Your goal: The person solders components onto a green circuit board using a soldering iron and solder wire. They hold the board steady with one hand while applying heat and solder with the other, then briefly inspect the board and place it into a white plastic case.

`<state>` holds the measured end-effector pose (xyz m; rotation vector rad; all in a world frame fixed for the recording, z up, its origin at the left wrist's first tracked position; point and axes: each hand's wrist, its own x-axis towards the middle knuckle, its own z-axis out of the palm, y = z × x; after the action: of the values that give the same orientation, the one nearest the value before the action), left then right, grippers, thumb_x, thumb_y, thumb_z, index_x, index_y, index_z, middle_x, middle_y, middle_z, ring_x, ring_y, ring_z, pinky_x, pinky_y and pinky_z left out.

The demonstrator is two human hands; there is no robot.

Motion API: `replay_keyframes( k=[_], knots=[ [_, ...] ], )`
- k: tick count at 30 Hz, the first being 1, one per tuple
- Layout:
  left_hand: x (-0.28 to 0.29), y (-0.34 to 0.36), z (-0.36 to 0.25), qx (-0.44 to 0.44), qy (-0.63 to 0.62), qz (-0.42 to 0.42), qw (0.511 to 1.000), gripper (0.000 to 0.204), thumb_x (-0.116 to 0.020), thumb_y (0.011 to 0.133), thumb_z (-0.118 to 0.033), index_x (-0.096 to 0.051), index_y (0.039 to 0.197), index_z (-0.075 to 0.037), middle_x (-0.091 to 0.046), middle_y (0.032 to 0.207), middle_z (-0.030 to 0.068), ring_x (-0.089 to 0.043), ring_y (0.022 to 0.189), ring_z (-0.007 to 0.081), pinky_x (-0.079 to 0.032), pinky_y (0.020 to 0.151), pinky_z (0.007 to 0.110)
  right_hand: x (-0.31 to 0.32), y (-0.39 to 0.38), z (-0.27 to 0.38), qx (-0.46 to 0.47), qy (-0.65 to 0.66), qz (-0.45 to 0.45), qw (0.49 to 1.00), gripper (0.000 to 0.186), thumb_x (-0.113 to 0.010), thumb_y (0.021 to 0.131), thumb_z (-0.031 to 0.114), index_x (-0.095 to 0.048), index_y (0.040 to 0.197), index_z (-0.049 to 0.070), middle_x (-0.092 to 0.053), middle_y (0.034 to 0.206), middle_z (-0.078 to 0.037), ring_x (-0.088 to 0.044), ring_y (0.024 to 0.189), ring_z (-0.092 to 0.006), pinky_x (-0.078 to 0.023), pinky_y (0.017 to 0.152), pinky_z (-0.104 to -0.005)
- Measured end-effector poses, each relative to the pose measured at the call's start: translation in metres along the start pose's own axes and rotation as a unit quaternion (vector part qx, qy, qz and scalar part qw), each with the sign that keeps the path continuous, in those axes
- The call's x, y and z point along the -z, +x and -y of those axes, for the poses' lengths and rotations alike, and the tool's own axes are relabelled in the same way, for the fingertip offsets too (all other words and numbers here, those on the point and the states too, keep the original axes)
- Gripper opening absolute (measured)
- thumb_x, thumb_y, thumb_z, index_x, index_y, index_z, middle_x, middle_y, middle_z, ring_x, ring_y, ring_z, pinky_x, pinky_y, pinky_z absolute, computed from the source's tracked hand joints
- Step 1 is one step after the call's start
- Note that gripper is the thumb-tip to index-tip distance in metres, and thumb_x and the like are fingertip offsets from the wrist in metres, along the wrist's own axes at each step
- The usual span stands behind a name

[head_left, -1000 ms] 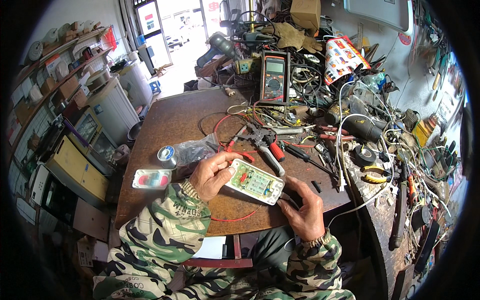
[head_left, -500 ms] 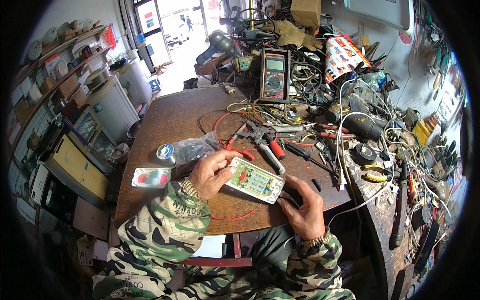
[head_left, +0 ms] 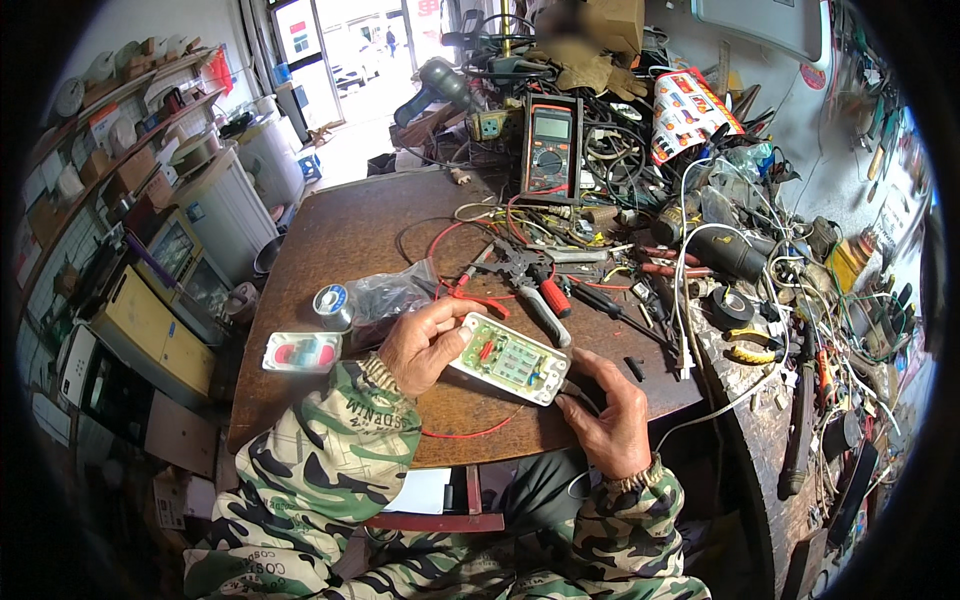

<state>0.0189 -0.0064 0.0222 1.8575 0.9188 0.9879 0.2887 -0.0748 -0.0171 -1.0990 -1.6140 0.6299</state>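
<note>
Over the front of the brown table, a white plastic housing [head_left: 548, 392] lies tilted between my hands, its inner side up. In it sits a green circuit board [head_left: 512, 362] with red parts and a row of pale rectangular components. My left hand [head_left: 418, 352] grips the housing's left end, thumb on the rim. At the opposite end, my right hand [head_left: 612, 420] is closed round a dark cable [head_left: 588, 392] that comes out there; part of it is hidden by the fingers. A white cover [head_left: 273, 355] with red inside and a solder spool [head_left: 333, 306] lie left of my hands.
Beyond my hands lie pliers [head_left: 545, 318], a red-handled screwdriver [head_left: 553, 296], red test leads [head_left: 440, 245] and a clear plastic bag [head_left: 390, 295]. A multimeter [head_left: 551, 150] stands at the back. Tangled cables and tools crowd the right side, with black tape [head_left: 732, 307] among them.
The housing and both hands have hardly moved. The view has shifted very slightly.
</note>
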Motion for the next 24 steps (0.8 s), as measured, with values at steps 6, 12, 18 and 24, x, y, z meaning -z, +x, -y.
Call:
replay_keyframes(
  k=[6,12,18,24],
  knots=[
    [0.0020,0.0016,0.0038,0.000,0.055,-0.011,0.998,0.041,-0.049,0.104,-0.027,-0.060,0.129,0.003,-0.069,0.109,0.0077,-0.064,0.101,0.0117,-0.049,0.090,0.028,0.0010,0.0001,0.0005,-0.004,0.002,0.002,1.000,0.052,-0.077,0.078,-0.002,-0.061,0.128,-0.002,-0.069,0.117,-0.020,-0.068,0.111,-0.0316,-0.053,0.094,-0.0359],
    [-0.0006,0.0015,0.0024,-0.014,0.025,-0.015,0.999,0.041,-0.049,0.104,-0.027,-0.060,0.129,0.003,-0.069,0.109,0.0076,-0.064,0.101,0.0118,-0.049,0.090,0.028,-0.0001,-0.0003,-0.0005,-0.009,0.006,0.004,1.000,0.052,-0.077,0.079,-0.002,-0.061,0.129,-0.002,-0.069,0.116,-0.020,-0.069,0.111,-0.0315,-0.053,0.094,-0.0361],
    [0.0009,0.0015,0.0053,-0.009,0.036,-0.011,0.999,0.039,-0.048,0.104,-0.024,-0.060,0.129,0.003,-0.069,0.110,0.0077,-0.063,0.101,0.0114,-0.050,0.091,0.028,0.0006,0.0003,0.0010,-0.010,0.001,0.004,1.000,0.053,-0.077,0.079,-0.002,-0.061,0.129,-0.002,-0.069,0.116,-0.020,-0.069,0.110,-0.0317,-0.053,0.094,-0.0363],
    [0.0026,-0.0022,0.0075,0.008,0.033,-0.014,0.999,0.036,-0.047,0.105,-0.018,-0.059,0.130,0.003,-0.069,0.112,0.0082,-0.064,0.102,0.0116,-0.051,0.092,0.029,-0.0014,0.0010,0.0007,0.011,0.009,0.011,1.000,0.052,-0.077,0.079,-0.001,-0.060,0.128,-0.005,-0.069,0.117,-0.020,-0.069,0.111,-0.0309,-0.053,0.095,-0.0358]
  ],
)
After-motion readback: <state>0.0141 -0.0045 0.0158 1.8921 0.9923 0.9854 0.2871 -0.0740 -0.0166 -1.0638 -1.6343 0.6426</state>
